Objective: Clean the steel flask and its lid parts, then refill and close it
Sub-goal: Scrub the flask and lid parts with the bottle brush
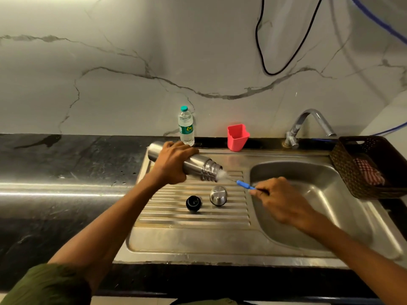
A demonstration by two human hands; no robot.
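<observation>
Broadly, a black stone counter [66,164] carries a stainless steel sink [220,245] with a ribbed drainboard on its left side and a basin on its right. Over the drainboard, the left hand [174,164] wraps its fingers round the middle of a cylindrical steel flask [198,165], held off the surface and lying nearly level. The flask's long axis runs from upper left to lower right, so its open threaded mouth points toward the right hand [284,199], which is the nearer one to that opening. The right hand pinches the far end of a thin bottle brush with a blue handle [244,185], and the white bristle head sits just at the flask's mouth; whether any of it is inside cannot be told through the blur. The brush shaft lies almost in line with the flask, so I judge the coming stroke to be a straight push along that shared axis.

Behind the sink stand a clear plastic water bottle with a teal cap [186,126] and a red plastic cup [237,137]. On the ribs below the flask rest a domed steel lid cup [218,195] and, just to its left, a black inner stopper [193,203], both untouched and apart.
</observation>
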